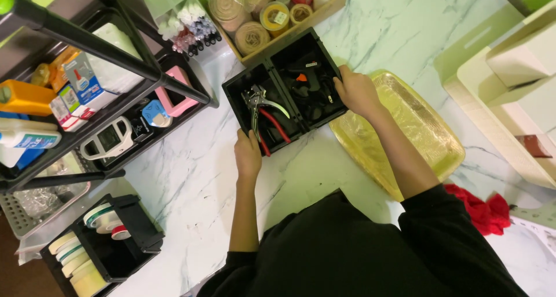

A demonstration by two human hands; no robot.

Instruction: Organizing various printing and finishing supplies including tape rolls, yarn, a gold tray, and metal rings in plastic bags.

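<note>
A black two-compartment tool box (233,93) stands on the white marble table. My left hand (248,154) grips its near left corner, and my right hand (354,90) grips its right edge. The left compartment holds red-handled pliers (275,125) and a silver punch tool (259,99). In the right compartment lies a black glue gun with an orange tip (305,80).
A gold-yellow tray (423,129) lies right of the box. A wooden box of twine and tape rolls (255,24) sits behind it. A black shelf rack (87,71) with glue bottles stands left; a black tape organizer (104,239) is near left. Red cloth (483,207) and cream bins (515,82) lie right.
</note>
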